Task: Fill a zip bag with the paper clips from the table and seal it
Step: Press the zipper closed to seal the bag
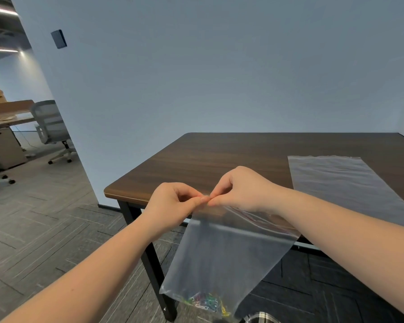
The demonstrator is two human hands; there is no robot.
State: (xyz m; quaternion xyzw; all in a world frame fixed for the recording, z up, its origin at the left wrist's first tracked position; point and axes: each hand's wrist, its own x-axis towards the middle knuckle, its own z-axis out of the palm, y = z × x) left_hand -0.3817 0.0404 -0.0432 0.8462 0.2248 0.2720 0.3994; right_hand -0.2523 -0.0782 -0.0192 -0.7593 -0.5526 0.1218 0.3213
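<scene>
A clear zip bag (229, 255) hangs in the air in front of the table's near edge. Several coloured paper clips (208, 303) lie heaped in its bottom. My left hand (173, 203) and my right hand (240, 190) meet at the bag's top left corner, both pinching the zip strip between thumb and finger. The strip with its red line (261, 220) runs from my fingertips down to the right, under my right wrist. I cannot tell whether the strip is pressed shut along its length.
A dark wooden table (219, 159) with black legs stands against a pale wall. A second clear zip bag (343, 183) lies flat on its right side. A grey office chair (51, 129) and desks stand far left. Something metallic (261, 318) shows at the bottom edge.
</scene>
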